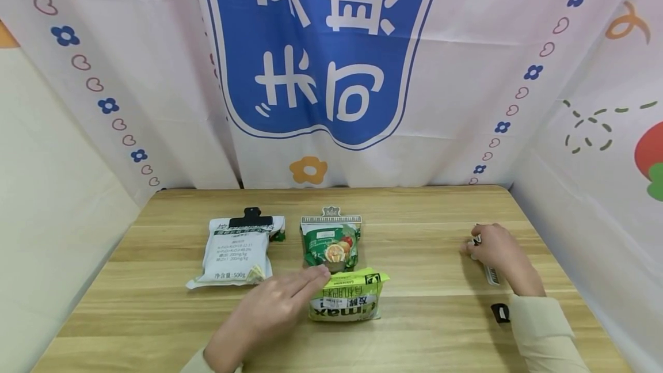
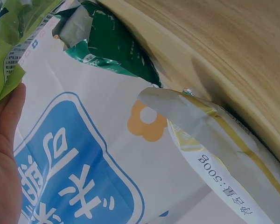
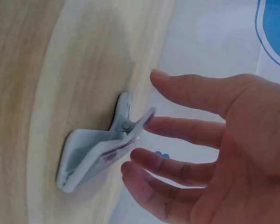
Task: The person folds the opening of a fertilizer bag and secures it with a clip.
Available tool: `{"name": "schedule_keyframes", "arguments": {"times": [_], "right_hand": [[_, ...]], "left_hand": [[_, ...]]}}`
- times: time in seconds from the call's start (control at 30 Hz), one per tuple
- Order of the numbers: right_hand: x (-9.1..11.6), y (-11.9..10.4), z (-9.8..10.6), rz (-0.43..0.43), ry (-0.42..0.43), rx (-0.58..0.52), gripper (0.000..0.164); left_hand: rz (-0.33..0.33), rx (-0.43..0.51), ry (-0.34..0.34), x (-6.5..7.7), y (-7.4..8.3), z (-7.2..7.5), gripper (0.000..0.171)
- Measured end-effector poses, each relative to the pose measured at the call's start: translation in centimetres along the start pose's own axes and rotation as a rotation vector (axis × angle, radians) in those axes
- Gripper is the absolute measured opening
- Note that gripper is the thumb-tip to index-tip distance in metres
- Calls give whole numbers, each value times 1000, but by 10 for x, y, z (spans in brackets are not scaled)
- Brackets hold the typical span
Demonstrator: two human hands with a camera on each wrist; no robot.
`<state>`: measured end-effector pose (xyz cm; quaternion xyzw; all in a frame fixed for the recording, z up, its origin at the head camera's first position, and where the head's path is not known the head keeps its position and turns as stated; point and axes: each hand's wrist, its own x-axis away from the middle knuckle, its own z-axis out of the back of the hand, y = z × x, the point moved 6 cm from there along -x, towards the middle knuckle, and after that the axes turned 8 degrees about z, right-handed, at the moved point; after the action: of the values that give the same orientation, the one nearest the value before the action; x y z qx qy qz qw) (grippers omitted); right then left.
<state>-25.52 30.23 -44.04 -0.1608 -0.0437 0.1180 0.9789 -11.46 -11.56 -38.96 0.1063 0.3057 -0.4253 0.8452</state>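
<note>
My left hand (image 1: pixel 274 304) has its fingers extended at the top edge of a yellow-green bag (image 1: pixel 344 307), which stands upright near the middle of the table. The left wrist view catches those fingers at the bag's edge, the thumb out of sight. Over on the right, my right hand (image 1: pixel 499 252) reaches down to a grey-white bag clip (image 1: pixel 492 275) with a striped pattern. The right wrist view shows the clip (image 3: pixel 91 156) on the table, its handle beside my index fingertip and my thumb spread well away from it.
Behind the yellow-green bag lies a green bag (image 1: pixel 328 243) with a patterned clip (image 1: pixel 331 217) along its top. A white bag (image 1: pixel 235 252) with a black clip (image 1: pixel 251 219) lies to the left. Near my right sleeve is a small black clip (image 1: pixel 500 313).
</note>
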Motion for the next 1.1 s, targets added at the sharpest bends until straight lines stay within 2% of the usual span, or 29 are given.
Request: {"name": "schedule_keyframes", "arguments": {"times": [0.2,0.37,0.9,1.1], "right_hand": [[-3,3,-4,-31,-17,-1,33],[-5,4,-4,-40,-7,-5,32],[-7,12,-4,-106,-2,-55,24],[-5,14,-8,-124,30,-111,49]], "left_hand": [[-61,-20,63,0,4,3,44],[-104,-50,95,0,7,5,45],[-102,-62,89,1,8,5,44],[-69,-49,59,2,7,4,46]]}}
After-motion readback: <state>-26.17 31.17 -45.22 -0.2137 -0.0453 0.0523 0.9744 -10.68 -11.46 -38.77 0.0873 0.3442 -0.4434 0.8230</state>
